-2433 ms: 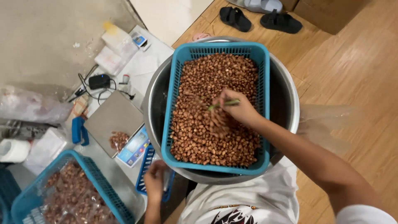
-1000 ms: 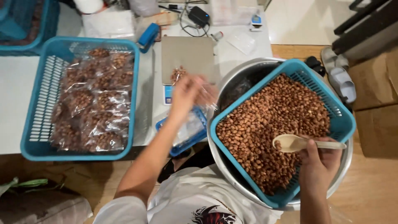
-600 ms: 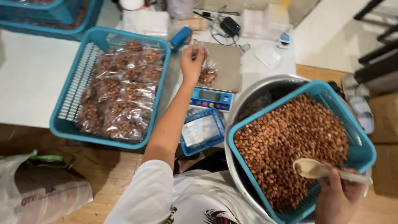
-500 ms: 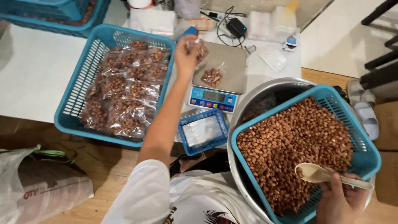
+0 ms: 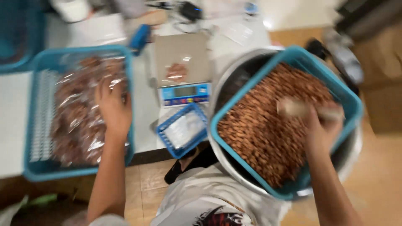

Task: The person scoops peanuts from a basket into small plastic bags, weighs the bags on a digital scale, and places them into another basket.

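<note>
My left hand [image 5: 112,109] rests flat, fingers spread, on clear bags of brown nuts [image 5: 79,113] in a blue basket [image 5: 35,169] at the left. My right hand [image 5: 320,129] grips a pale wooden spoon [image 5: 293,108] over loose brown nuts [image 5: 264,129] in a second blue basket [image 5: 349,98], which sits in a big metal bowl [image 5: 226,77]. Between the baskets stands a digital scale [image 5: 183,62] with one small bag of nuts [image 5: 176,72] on its plate. The picture is blurred by motion.
A small blue tray [image 5: 182,130] holding clear empty bags sits in front of the scale at the white table's edge. Cables and small items lie behind the scale. Cardboard boxes [image 5: 383,62] stand at the right on the wooden floor [image 5: 377,175].
My left hand moved from the scale plate down and left onto the bagged nuts, leaving a small bag on the scale. My right hand brought the spoon up over the loose nuts.
</note>
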